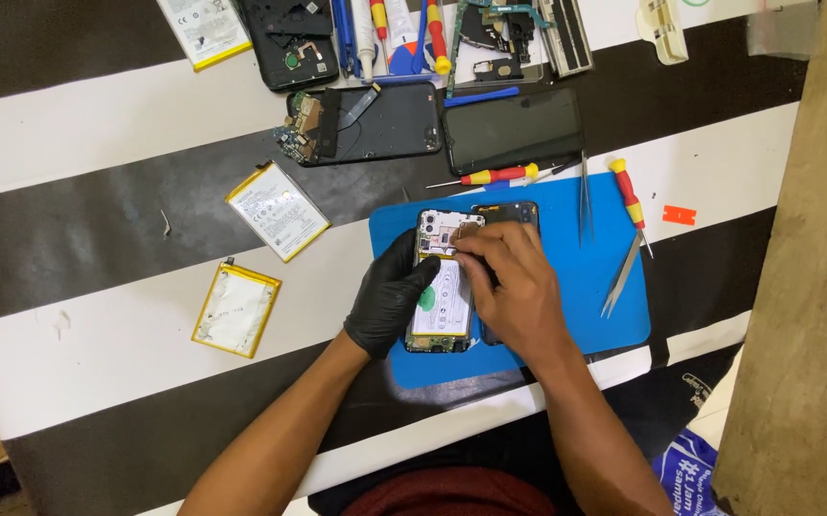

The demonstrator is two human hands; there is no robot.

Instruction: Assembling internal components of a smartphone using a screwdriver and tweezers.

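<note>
Over at the left, two loose phone batteries are lying on the striped table [79, 134]: a crumpled one [236, 310] nearest the edge, and a flatter white one [278, 210] a little farther in. Next along, the left hand [392, 296], in a black glove, is wrapping around the left edge of an opened phone [442, 287], its fingers curled closed against the side of the body. The phone is lying face down on the blue mat [595, 277], back cover off, battery and circuit board showing. The bare right hand [514, 287] is resting over the phone's right side, fingertips bunched together and pressing on the upper part near the board; whether anything small is pinched between them, I cannot tell. Just behind the fingers, a dark phone part [507, 212] is lying touching the phone's top corner. Farther right on the mat, a pair of tweezers [621, 277] and a red-and-yellow screwdriver [630, 193] are lying well clear of both hands.
</note>
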